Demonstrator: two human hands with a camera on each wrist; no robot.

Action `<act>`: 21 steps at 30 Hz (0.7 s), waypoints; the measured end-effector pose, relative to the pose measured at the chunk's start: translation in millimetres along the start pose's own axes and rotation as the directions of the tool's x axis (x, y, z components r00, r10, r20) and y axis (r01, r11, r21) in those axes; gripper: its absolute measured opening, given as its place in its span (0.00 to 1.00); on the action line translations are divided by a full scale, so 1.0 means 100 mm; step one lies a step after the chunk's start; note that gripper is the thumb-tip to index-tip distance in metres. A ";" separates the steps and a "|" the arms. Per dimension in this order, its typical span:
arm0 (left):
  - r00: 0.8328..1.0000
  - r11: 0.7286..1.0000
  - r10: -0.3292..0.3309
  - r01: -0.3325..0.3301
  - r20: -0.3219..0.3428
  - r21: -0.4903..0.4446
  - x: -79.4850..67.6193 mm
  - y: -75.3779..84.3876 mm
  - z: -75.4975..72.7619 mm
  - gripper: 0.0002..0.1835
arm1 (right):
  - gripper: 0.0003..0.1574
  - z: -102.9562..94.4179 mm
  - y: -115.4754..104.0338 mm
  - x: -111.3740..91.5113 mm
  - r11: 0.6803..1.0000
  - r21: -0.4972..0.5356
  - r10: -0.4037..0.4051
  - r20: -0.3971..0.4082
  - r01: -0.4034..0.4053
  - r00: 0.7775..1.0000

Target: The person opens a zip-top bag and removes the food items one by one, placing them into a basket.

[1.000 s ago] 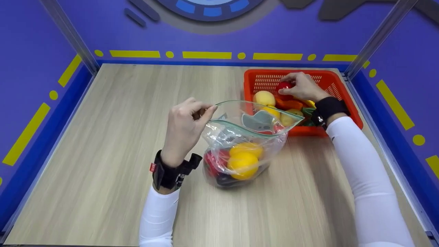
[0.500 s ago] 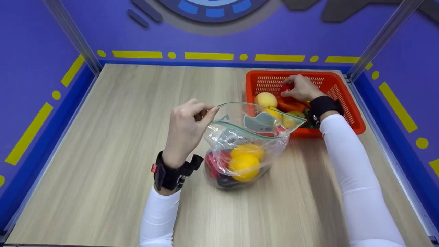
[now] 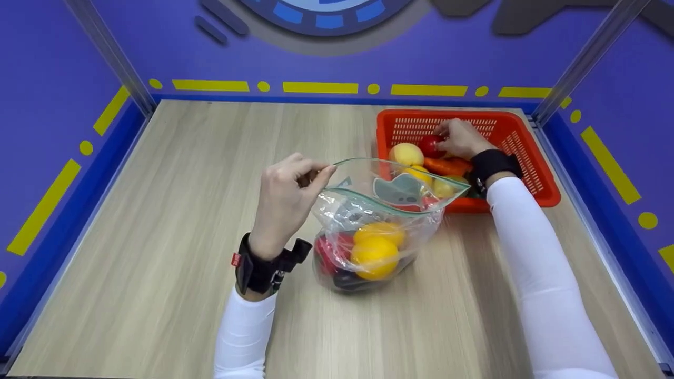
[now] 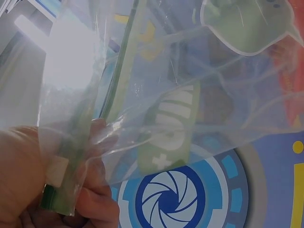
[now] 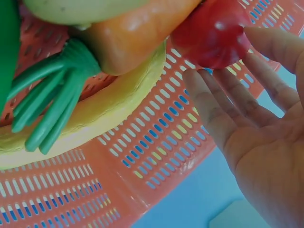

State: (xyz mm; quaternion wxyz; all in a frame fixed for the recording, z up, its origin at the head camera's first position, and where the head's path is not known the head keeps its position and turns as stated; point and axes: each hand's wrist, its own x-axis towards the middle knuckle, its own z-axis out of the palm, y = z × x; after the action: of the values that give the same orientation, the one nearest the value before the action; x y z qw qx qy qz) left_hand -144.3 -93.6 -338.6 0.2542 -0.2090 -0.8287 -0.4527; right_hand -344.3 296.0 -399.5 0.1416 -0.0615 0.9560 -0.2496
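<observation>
Left of red plastic basket [image 3: 538, 179], my left hand [image 3: 287, 197] pinches clear plastic bag [image 3: 342, 210]; inside basket, right hand [image 3: 461, 138] touches round red fruit [image 3: 429, 146], hold unclear.

A booth-like work station, perhaps in a lab or studio, though the room around it barely shows. Across the head view, a pale wood-grain tabletop [image 3: 174, 221] is walled at the back, left and right by blue-purple panels [image 3: 184, 62] printed with yellow dashes [image 3: 320, 88] and, at top centre, a round blue emblem [image 3: 329, 21]; metal posts [image 3: 111, 55] stand at the upper left and upper right. In the left wrist view, a long bright light [image 4: 31, 32] shows at upper left.
</observation>
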 end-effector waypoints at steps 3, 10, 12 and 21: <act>1.000 1.000 -0.005 0.005 0.002 -0.003 0.00 0.00 0.01 0.08 | 0.28 -0.02 0.00 -0.04 0.999 0.016 -0.028 -0.024 0.028 0.999; 1.000 1.000 -0.003 0.003 0.003 -0.003 -0.01 0.00 0.00 0.08 | 0.28 -0.18 -0.24 -0.31 0.988 0.049 -0.142 -0.115 0.149 0.983; 1.000 1.000 0.002 -0.002 -0.001 -0.004 -0.01 0.00 0.00 0.08 | 0.27 -0.23 -0.36 -0.43 0.980 0.054 -0.182 -0.140 0.191 0.973; 1.000 1.000 -0.005 0.005 -0.001 -0.005 -0.01 0.01 0.01 0.08 | 0.21 -0.31 -0.83 -0.99 0.912 -0.044 -0.404 -0.254 0.407 0.879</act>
State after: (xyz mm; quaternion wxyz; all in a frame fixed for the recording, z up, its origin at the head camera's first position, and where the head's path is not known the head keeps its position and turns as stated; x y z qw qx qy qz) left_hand -143.5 -92.9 -339.0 0.2532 -0.2072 -0.8280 -0.4554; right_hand -255.2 256.8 -308.1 -0.0388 -0.2266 0.9307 -0.2845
